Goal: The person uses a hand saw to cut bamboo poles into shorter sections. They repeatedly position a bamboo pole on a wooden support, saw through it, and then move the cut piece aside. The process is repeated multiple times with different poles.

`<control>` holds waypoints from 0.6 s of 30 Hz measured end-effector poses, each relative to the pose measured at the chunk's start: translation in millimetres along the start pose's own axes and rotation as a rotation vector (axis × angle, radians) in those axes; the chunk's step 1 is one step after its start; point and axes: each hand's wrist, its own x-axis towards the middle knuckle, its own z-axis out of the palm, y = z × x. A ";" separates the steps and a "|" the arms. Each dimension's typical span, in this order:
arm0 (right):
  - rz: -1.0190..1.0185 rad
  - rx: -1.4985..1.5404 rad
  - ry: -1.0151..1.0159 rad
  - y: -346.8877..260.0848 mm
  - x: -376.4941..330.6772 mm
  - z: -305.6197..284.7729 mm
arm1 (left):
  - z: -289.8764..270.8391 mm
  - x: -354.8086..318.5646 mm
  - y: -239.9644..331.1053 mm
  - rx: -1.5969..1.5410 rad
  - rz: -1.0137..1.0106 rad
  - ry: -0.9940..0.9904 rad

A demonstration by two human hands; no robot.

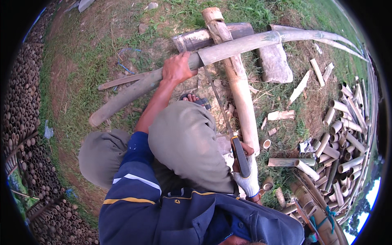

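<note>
Lying grey-green across a support, the long bamboo pole (228, 47) looks weathered.

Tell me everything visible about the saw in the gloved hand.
The saw is a hand saw with a long, thin, grey metal blade and a dark handle with a yellow edge. The gloved right hand grips the handle. The blade slants up and left to the long bamboo pole, meeting it beside the bare left hand.

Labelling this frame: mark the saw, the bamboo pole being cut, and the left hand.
saw (241, 157): head view, on its black handle.
bamboo pole (237, 45): head view, on the pale stretch right of the cut.
left hand (176, 68): head view, on its back.
</note>
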 end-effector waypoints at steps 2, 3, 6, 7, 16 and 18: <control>-0.041 0.053 0.022 1.3 62.7 21.1 | -2.8 -1.3 2.2 0.014 -0.006 0.003; -0.056 0.051 0.021 -1.2 106.0 35.1 | -2.9 -3.6 -0.5 0.010 -0.013 -0.001; -0.298 0.076 0.174 -1.4 230.0 72.9 | -2.8 12.4 12.2 0.010 0.024 -0.016; -0.290 0.095 0.162 -11.0 244.9 77.8 | -7.1 12.9 11.7 0.020 0.022 -0.037; -0.055 0.051 0.064 21.0 7.9 19.0 | -0.2 6.7 -2.2 0.024 0.028 0.023; -0.035 -0.017 0.048 7.7 1.3 11.5 | 7.3 -0.8 -4.9 0.024 0.025 0.029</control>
